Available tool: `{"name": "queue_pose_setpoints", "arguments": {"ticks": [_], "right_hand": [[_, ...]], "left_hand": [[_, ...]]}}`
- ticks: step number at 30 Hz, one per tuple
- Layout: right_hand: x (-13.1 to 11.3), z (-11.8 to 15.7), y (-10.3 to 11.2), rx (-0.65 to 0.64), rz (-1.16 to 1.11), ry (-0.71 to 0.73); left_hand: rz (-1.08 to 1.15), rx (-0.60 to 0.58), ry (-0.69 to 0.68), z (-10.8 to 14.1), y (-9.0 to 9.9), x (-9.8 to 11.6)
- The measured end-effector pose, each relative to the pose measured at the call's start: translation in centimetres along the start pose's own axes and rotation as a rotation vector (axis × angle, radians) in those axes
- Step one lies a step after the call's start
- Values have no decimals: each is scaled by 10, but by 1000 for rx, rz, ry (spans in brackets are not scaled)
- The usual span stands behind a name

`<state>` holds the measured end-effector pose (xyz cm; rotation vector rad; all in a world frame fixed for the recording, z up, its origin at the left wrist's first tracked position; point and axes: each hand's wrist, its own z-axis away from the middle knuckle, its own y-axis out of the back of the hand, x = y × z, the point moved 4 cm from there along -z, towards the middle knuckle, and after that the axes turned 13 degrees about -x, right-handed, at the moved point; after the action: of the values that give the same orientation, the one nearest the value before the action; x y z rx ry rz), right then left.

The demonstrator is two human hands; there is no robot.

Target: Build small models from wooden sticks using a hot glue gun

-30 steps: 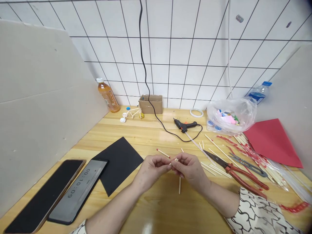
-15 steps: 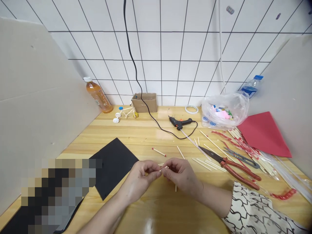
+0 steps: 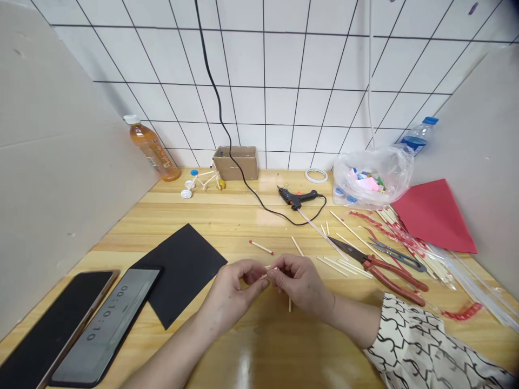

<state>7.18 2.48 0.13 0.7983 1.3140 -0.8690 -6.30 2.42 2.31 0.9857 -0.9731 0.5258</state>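
Wooden sticks (image 3: 271, 268) pinched at fingertips of left hand (image 3: 231, 292) and right hand (image 3: 302, 284); both grips narrow, hands nearly touching. Longer stick (image 3: 289, 304) shows below right hand. Red-tipped matchstick (image 3: 261, 247) lies on pine tabletop (image 3: 194, 216) just beyond grip. Red-handled shears (image 3: 377, 267) right, black card (image 3: 182, 270) left.

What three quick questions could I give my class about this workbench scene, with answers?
1. True or false: the glue gun lies on the table, held by neither hand.
2. Which lies nearer the left hand: A) the black sheet, or B) the red sheet?
3. What does the right hand hold together with the left hand?

Key: 1 true; 2 A; 3 wooden sticks.
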Motion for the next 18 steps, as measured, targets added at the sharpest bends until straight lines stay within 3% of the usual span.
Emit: {"name": "queue_pose_setpoints", "arguments": {"ticks": [7, 18], "right_hand": [[3, 1, -1, 5, -5, 31], [5, 4, -3, -3, 115, 53]], "left_hand": [[-117, 138, -95, 5, -1, -1], [-75, 4, -16, 4, -1, 0]]}}
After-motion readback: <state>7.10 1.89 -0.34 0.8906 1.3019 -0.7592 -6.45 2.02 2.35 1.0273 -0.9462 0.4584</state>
